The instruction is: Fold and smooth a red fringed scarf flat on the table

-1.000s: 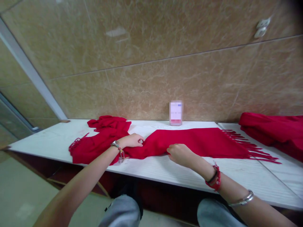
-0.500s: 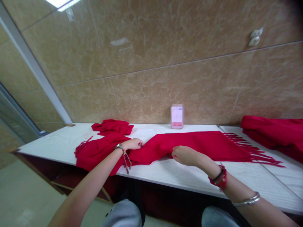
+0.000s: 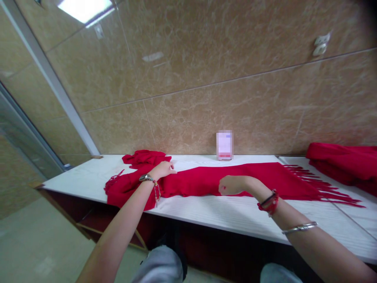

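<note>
A long red scarf [image 3: 259, 179] lies stretched along the white tabletop, its fringe fanned out at the right end. At its left end the cloth is bunched, with more fringe there. My left hand [image 3: 162, 169] is at the scarf's far edge, left of the middle, thumb and fingers closed on the cloth. On the near edge, my right hand [image 3: 234, 184] is curled with the wrist bent, and a bit of red shows between its fingers. The right fingertips are mostly hidden.
Behind the bunched end lies a crumpled red cloth [image 3: 147, 157]. A phone-like upright object [image 3: 224, 145], blurred out, leans against the marbled wall [image 3: 182, 118]. More folded red cloth [image 3: 344, 163] rests at the right. Open shelves [image 3: 97, 220] sit under the white tabletop [image 3: 73, 173].
My left hand has moved away from me to the far edge, and the scarf's middle now lies straighter and flatter. My right hand stays at the near edge, its wrist more bent. The view has shifted slightly.
</note>
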Tool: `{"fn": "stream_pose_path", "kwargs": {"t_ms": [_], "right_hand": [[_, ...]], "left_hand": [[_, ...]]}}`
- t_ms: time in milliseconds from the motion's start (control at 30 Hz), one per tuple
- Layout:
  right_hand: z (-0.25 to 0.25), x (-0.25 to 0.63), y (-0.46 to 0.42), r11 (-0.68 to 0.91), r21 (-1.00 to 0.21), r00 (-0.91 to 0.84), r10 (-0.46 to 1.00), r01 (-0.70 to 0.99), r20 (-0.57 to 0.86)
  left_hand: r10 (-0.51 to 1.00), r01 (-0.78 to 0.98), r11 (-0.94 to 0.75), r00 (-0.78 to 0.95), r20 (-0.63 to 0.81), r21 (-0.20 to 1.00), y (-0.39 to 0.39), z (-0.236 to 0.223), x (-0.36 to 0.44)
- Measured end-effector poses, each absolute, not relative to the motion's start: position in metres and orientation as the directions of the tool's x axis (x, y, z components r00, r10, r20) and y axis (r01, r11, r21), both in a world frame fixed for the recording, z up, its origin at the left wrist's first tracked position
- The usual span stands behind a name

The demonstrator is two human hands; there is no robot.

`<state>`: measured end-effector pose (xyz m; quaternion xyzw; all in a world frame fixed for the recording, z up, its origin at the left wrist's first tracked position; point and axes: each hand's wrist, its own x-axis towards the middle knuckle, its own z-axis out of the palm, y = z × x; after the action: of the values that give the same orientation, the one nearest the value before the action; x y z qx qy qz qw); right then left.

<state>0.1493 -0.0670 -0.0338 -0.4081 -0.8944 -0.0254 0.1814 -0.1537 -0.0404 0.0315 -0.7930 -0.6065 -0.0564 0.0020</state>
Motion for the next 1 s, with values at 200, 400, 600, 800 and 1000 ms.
{"fn": "stream_pose_path", "kwargs": {"t_ms": [200, 400, 600, 800, 1000], "right_hand": [[0.028, 0.112, -0.047, 0.572, -0.107, -0.572, 0.820, 0.813, 0.039], [0.003, 0.064, -0.026, 0.509, -0.174, -0.486, 0.859, 0.843, 0.159], [-0.030, 0.046, -0.014, 0.463, -0.286, -0.417, 0.885, 0.839, 0.210], [-0.031, 0.056, -0.014, 0.453, -0.238, -0.413, 0.889, 0.859, 0.200], [-0.038, 0.064, -0.009, 0.426, -0.338, -0.368, 0.902, 0.839, 0.224]], "left_hand": [[0.983, 0.989, -0.145, 0.140, -0.121, -0.032, -0.056, 0.024, -0.136], [0.994, 0.994, -0.111, 0.111, 0.005, -0.003, -0.066, 0.030, -0.134], [0.922, 0.992, -0.122, 0.099, 0.374, 0.040, -0.069, 0.054, -0.142], [0.727, 0.991, 0.081, -0.129, 0.674, 0.103, -0.059, 0.045, -0.141], [0.983, 0.994, 0.100, -0.104, 0.153, 0.032, -0.059, 0.041, -0.145]]}}
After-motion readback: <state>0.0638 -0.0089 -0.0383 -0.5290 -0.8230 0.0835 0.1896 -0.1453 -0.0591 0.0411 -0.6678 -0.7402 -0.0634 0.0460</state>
